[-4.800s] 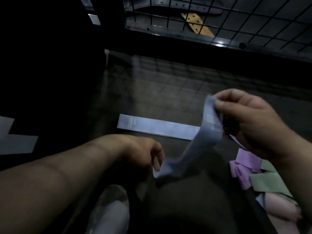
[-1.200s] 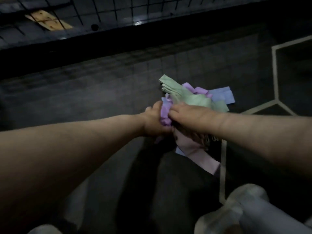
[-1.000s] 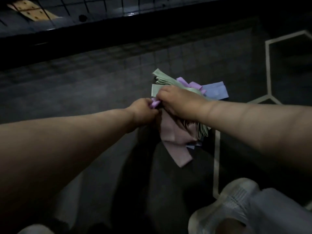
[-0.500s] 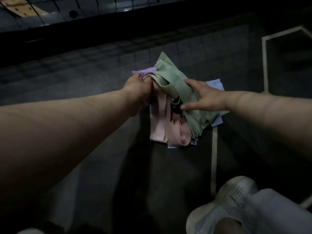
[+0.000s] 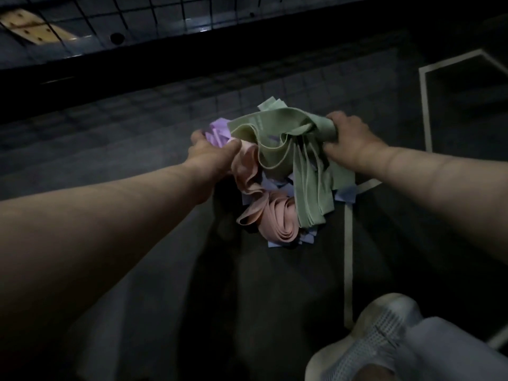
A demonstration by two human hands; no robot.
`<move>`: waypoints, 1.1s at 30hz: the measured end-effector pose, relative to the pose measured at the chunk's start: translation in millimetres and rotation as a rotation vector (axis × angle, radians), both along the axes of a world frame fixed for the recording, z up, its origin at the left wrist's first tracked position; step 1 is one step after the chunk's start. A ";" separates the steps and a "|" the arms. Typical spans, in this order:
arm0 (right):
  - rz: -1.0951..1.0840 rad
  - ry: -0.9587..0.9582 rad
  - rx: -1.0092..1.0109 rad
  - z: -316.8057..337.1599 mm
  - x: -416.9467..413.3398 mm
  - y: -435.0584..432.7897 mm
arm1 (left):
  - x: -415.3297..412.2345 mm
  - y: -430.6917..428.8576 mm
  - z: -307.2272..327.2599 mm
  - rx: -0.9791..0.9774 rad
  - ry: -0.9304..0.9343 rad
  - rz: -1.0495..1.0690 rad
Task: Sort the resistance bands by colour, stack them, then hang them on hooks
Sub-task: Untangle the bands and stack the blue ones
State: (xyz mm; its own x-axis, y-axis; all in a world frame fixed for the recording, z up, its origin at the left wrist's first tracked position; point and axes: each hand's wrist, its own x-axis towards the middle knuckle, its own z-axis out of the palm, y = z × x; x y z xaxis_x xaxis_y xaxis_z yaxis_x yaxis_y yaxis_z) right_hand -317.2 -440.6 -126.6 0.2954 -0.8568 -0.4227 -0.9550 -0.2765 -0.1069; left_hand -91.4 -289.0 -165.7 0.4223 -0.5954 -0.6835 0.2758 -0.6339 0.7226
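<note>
— Where are the green bands (image 5: 277, 138) sitting?
— They're bunching inside the grip of the right hand (image 5: 349, 141), looping across toward the left hand (image 5: 211, 155) and trailing down in flat strips below the right one.
— And the pink bands (image 5: 275, 218)?
— They're hanging crumpled from the left hand's grip and curling into a loose roll lower down, touching the green strips.
— Any others?
— Purple bands (image 5: 218, 133) are poking out past the left hand's fingers. Blue bands (image 5: 345, 195) are lying flat underneath, peeking out below both hands.
</note>
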 end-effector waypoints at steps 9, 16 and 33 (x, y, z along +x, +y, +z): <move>0.060 0.151 0.128 -25.5 26.1 52.2 | -23.8 14.5 10.6 -0.094 -0.615 -0.677; 0.075 0.152 -0.020 -16.1 -7.6 7.3 | -6.5 13.4 9.7 0.000 -0.648 -0.750; -0.181 -0.157 0.246 -48.2 68.7 105.8 | -23.3 29.3 5.8 0.035 0.013 -0.243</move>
